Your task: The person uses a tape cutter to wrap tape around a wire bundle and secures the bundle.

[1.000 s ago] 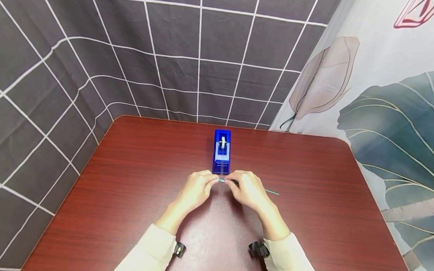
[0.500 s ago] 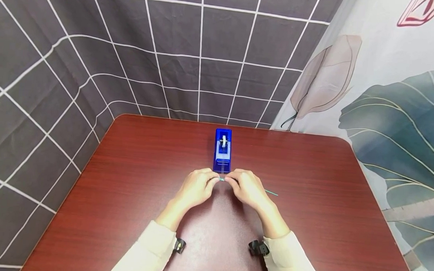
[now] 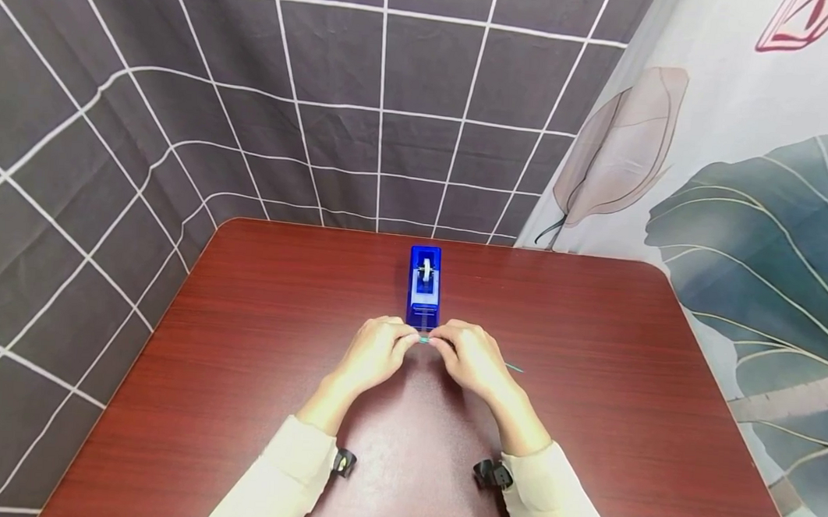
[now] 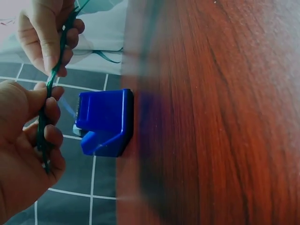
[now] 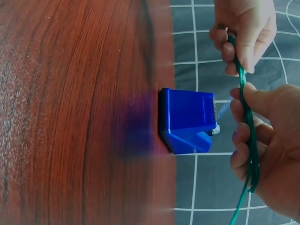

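Both hands pinch a bundle of green cord (image 3: 424, 340) just in front of a blue tape dispenser (image 3: 423, 315). The left hand (image 3: 374, 354) grips one end between thumb and fingers; the right hand (image 3: 470, 359) grips the other. Only a short green stretch shows between the fingertips. In the right wrist view the folded cord (image 5: 253, 150) lies along the curled fingers, and a loose tail hangs past the palm. A clear strip of tape (image 4: 68, 107) runs from the dispenser's cutting edge toward the pinched cord in the left wrist view. Fingers partly hide the bundle.
The dispenser, holding a tape roll (image 3: 426, 270), stands on a reddish-brown wooden table (image 3: 300, 284). A dark grid-patterned cloth (image 3: 333, 67) hangs behind and at left, a leaf-printed curtain (image 3: 709, 250) at right. Each wrist wears a small black camera (image 3: 492, 475).
Both hands stay pinched on the cord and have shifted slightly toward the dispenser. The loose green tail beyond the right hand shows a little shorter. The dispenser stays in place.
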Demonstrator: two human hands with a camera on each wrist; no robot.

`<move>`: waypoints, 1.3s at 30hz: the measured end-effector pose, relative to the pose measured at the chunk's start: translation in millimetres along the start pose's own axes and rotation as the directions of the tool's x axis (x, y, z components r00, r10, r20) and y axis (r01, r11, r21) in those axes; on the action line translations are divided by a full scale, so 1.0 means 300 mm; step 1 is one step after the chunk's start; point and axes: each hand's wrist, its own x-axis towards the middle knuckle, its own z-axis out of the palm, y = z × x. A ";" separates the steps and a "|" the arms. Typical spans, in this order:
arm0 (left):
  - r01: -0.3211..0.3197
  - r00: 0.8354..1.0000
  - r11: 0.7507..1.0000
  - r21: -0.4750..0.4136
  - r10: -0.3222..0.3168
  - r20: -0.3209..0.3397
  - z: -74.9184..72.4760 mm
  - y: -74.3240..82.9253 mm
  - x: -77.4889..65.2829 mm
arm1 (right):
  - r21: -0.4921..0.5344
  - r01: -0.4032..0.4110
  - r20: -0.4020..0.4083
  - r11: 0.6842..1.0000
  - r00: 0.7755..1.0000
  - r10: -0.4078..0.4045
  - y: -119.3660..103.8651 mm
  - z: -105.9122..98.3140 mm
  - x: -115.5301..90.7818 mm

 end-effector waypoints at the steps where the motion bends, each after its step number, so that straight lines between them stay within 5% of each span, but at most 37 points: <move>1: -0.007 1.000 1.000 0.001 0.007 -0.012 0.002 -0.003 0.000 | 0.004 -0.001 0.007 1.000 1.000 0.001 0.000 0.000 0.001; 8: 0.012 0.999 1.000 -0.014 -0.013 -0.041 0.007 -0.010 -0.011 | -0.014 0.002 0.073 1.000 0.997 -0.001 -0.003 0.003 0.007; 16: 0.001 0.997 1.000 -0.016 -0.003 -0.079 0.008 -0.013 -0.012 | -0.010 0.050 0.011 0.999 0.999 -0.050 0.002 0.005 0.005; 30: -0.005 1.000 0.990 0.141 0.003 0.018 -0.021 -0.003 -0.003 | -0.002 0.091 -0.041 0.996 0.995 -0.091 0.013 0.013 0.006; 39: -0.047 0.998 0.991 0.127 0.051 -0.029 -0.012 -0.016 0.000 | -0.005 0.033 -0.005 0.999 0.999 -0.033 0.004 0.014 0.014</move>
